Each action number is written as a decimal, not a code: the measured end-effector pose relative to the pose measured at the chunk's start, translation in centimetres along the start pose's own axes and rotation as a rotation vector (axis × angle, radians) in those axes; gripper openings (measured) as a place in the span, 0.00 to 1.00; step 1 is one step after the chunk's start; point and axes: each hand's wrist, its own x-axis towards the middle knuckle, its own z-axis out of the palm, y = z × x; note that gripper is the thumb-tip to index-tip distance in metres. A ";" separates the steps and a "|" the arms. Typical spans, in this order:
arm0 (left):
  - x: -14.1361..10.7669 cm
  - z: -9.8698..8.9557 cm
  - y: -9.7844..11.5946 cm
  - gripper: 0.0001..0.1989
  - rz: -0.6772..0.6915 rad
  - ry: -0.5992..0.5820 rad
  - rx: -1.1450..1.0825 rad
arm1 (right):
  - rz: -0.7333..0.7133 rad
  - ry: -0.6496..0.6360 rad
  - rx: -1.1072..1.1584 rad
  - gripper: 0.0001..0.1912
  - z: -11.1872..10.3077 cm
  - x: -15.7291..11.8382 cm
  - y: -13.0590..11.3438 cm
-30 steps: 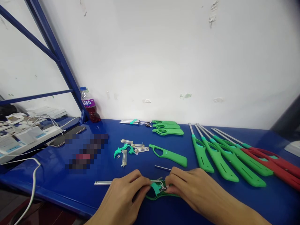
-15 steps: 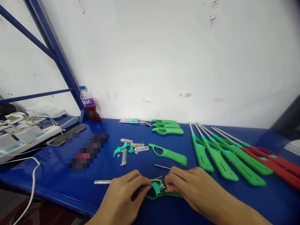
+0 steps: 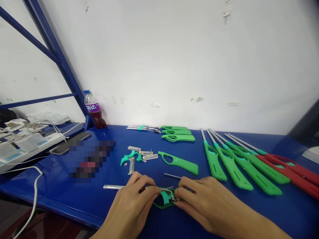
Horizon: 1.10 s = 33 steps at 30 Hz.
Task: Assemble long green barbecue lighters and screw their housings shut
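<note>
Both hands are on a green lighter shell [image 3: 159, 205] lying open side up near the table's front edge. A turquoise trigger [image 3: 165, 198] sits inside it, with thin pale wires [image 3: 171, 196] beside it. My left hand [image 3: 131, 202] pinches the shell's front end, where a silver lighter tube [image 3: 112, 187] runs out leftward. My right hand [image 3: 201, 199] has its fingers closed on the handle part beside the wires; its fingertips partly hide what lies there. Just beyond my right hand is a thin metal rod [image 3: 172, 176]. Past it lies a loose green half shell [image 3: 180, 163].
Clear fuel tanks [image 3: 150, 156] and turquoise triggers [image 3: 124, 160] lie left of centre. Metal tubes [image 3: 137, 127] and stacked green shells [image 3: 178, 137] lie by the wall. Green lighters [image 3: 231, 169] and red lighters [image 3: 291, 172] fan out rightward. A bottle [image 3: 94, 109], phone [image 3: 72, 142] and power strip [image 3: 30, 149] are left.
My left hand and the silver tube have shifted slightly up and to the right. The tube lies a little more level with the shell. My right hand stays at the handle part.
</note>
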 end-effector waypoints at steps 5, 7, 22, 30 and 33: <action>0.4 -0.2 -0.2 0.15 0.018 0.000 -0.013 | -0.007 0.010 -0.009 0.11 0.1 0.0 0.1; 0.4 -0.2 -0.3 0.15 0.012 -0.034 -0.025 | -0.010 0.008 -0.004 0.11 0.1 0.0 0.1; 0.4 -0.1 -0.1 0.16 -0.002 -0.024 -0.033 | -0.010 0.004 -0.023 0.09 0.1 -0.1 0.1; 0.3 0.0 -0.2 0.16 0.009 -0.010 -0.031 | -0.003 0.001 -0.026 0.10 0.1 -0.1 0.2; 0.3 0.0 -0.2 0.15 0.007 -0.015 -0.026 | -0.001 -0.015 -0.025 0.09 0.1 0.0 0.2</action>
